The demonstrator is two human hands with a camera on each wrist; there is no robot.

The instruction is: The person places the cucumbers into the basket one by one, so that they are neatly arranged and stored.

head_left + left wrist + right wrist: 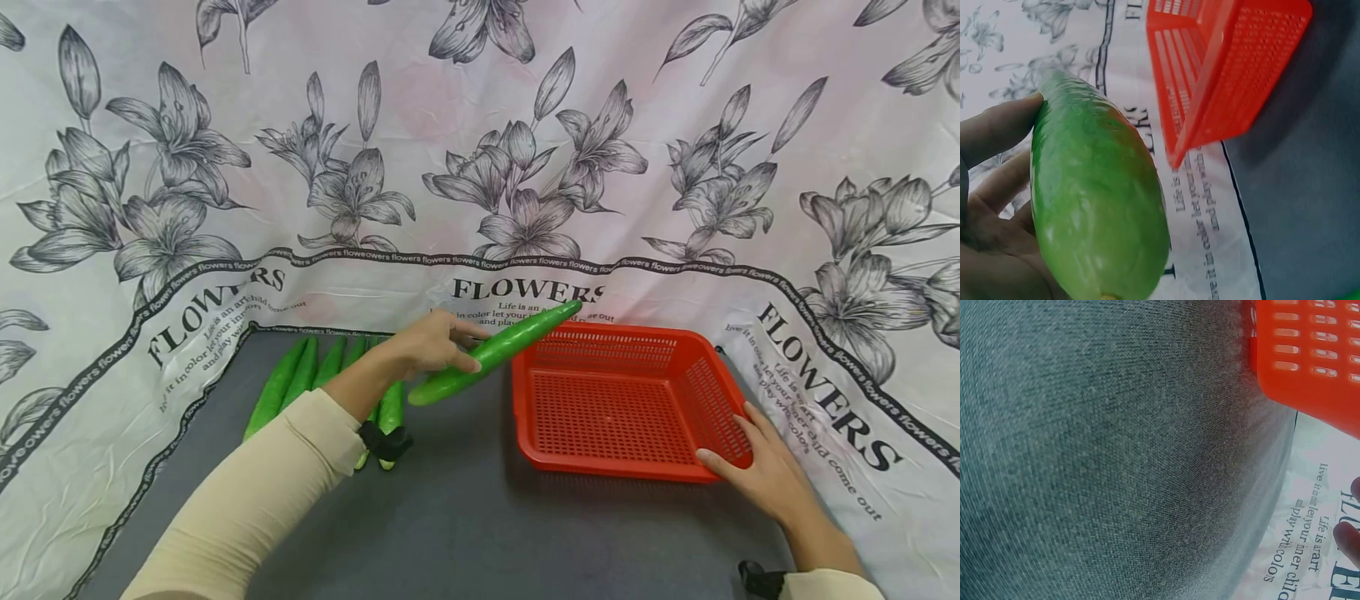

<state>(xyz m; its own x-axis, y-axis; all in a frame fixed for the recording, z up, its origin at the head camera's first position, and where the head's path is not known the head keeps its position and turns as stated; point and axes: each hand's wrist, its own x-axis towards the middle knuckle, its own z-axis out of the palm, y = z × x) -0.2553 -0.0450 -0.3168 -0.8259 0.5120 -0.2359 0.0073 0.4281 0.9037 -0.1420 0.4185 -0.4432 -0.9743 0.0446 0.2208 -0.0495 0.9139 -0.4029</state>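
My left hand [435,346] grips a long green cucumber [517,340] between thumb and fingers, above the grey table. The cucumber slants up to the right, its far tip over the back left corner of a red plastic basket [525,454]. Up close in the left wrist view, the same cucumber [1097,187] hides part of the fingers. At the basket's front right corner, my right hand [768,467] rests with thumb and fingers spread and fairly straight. Only two fingertips [1349,540] show in the right wrist view. Nothing lies inside the basket.
Several more cucumbers [273,392] lie side by side at the table's left, partly behind my left forearm. A white cloth printed with flowers [525,192] hangs behind the grey tabletop [465,517] and runs along its sides.
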